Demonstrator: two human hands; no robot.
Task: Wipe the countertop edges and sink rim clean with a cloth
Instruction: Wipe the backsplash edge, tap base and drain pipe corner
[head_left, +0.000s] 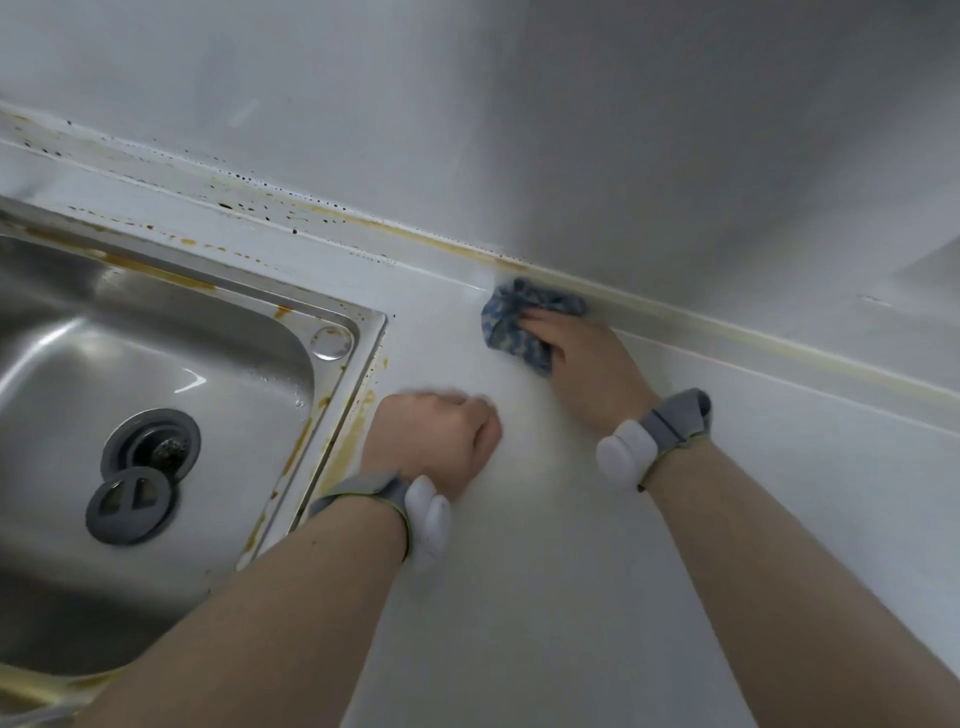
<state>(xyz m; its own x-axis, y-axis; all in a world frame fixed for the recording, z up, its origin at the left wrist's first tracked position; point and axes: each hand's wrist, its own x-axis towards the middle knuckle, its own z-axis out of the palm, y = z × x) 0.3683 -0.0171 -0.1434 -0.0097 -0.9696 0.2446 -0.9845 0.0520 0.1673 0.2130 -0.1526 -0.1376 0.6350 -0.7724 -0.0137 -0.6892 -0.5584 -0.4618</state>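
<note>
White walls are meeting a pale counter (545, 571) along a back edge strip (727, 325) stained yellow-brown, with dark specks thickening toward the steel sink (171, 364). The right hand (587, 364) is pressing a bunched blue cloth (511, 325) against the counter just beside that strip, fingers (540, 332) curled over it. The left hand (436, 441) is resting as a loose fist near the sink rim (371, 364), holding nothing. Doing this well probably means pushing the cloth firmly into the seam and working leftward, since the rim's rusty streaks are looking untouched.
</note>
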